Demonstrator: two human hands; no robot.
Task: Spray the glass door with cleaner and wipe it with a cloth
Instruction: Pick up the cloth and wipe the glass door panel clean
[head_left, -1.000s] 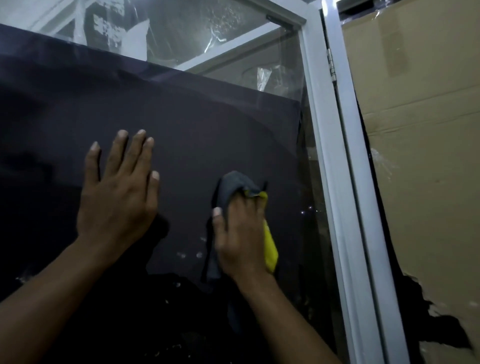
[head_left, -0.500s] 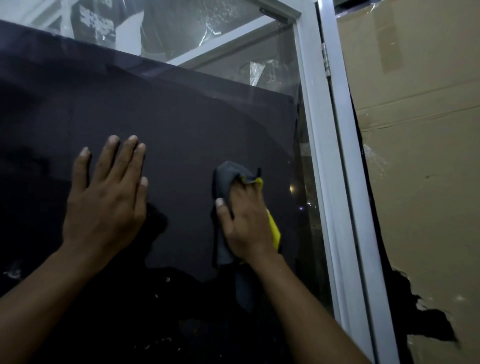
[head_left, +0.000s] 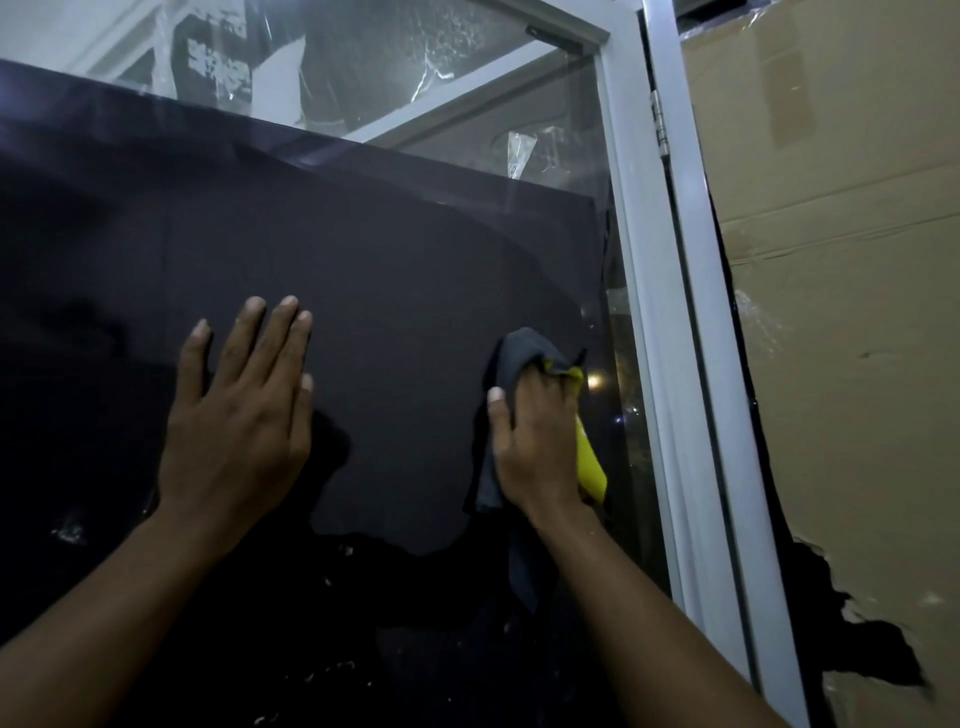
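Your left hand (head_left: 234, 415) lies flat on the glass door (head_left: 415, 249), fingers straight and slightly spread, grasping nothing. Your right hand (head_left: 535, 441) presses a grey-and-yellow cloth (head_left: 519, 348) against the pane near its right edge, fingers curled round the bunched fabric. The white door frame (head_left: 641, 322) stands just beside the cloth. Torn cardboard (head_left: 841, 312) lies to the right of the frame.

Right hand (head_left: 535, 441) slid cloth (head_left: 519, 353) toward the frame (head_left: 647, 364).
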